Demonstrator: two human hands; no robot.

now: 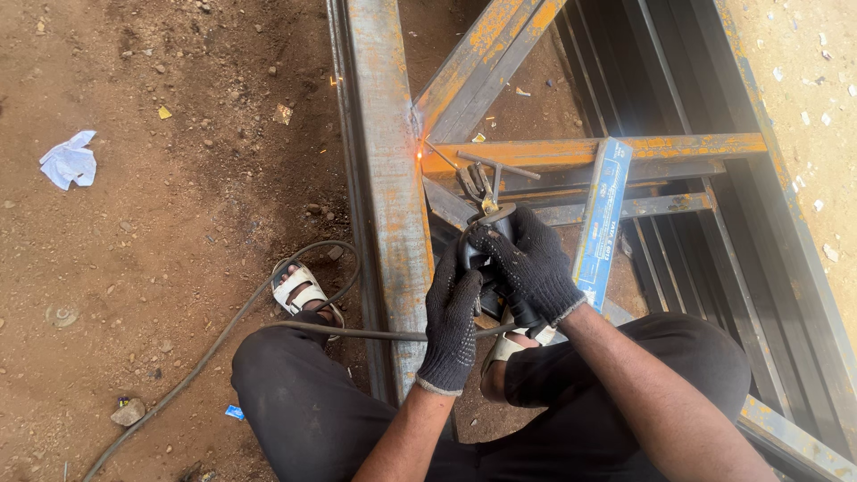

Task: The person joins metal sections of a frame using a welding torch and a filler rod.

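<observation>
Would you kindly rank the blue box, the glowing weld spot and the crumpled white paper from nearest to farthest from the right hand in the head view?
From the right hand, which grips the electrode holder:
1. Blue box, just to its right, leaning on the frame.
2. Weld spot, up and left at the beam joint.
3. White paper, far left on the dirt.

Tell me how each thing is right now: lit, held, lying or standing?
Welding holder: gripped, its rod sparking at the joint.
Left hand: gloved, closed on the holder.
Right hand: gloved, closed on the holder.
Cable: slack on the dirt.
Steel beam: rusty, lying flat.
Blue packet: resting on the frame.
</observation>
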